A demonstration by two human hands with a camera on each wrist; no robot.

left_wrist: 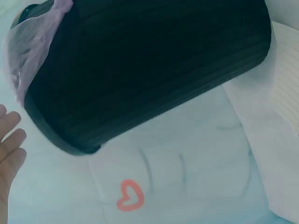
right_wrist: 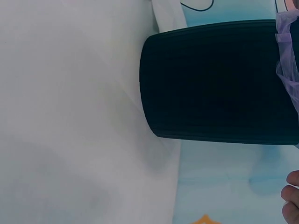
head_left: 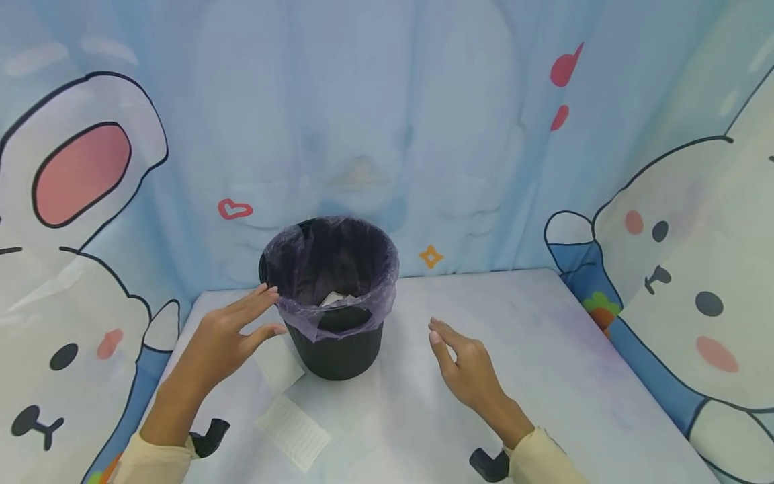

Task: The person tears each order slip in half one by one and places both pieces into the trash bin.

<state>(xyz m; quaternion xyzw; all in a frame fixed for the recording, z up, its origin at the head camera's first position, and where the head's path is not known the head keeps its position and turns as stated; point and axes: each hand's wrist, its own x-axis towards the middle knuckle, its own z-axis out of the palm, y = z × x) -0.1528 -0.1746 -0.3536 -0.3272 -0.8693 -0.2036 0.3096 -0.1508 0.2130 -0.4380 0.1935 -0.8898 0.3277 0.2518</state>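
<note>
A black trash can (head_left: 341, 349) stands upright near the back of the table, lined with a thin purple plastic bag (head_left: 377, 302) folded over its rim. Crumpled white paper (head_left: 334, 298) lies inside it. My left hand (head_left: 226, 343) is at the can's left side, fingers extended close to the rim; in the left wrist view its fingertips (left_wrist: 16, 135) show apart from the can. To the right of the can, my right hand (head_left: 468, 366) hovers over the table with fingers relaxed and nothing in them.
Two pieces of paper lie left of the can: a lined sheet (head_left: 294, 431) in front and a pale sheet (head_left: 279, 363) partly behind my left hand. The white table (head_left: 459, 302) ends at a blue cartoon curtain (head_left: 471, 168). Dark wrist-camera mounts (head_left: 209, 437) show at both cuffs.
</note>
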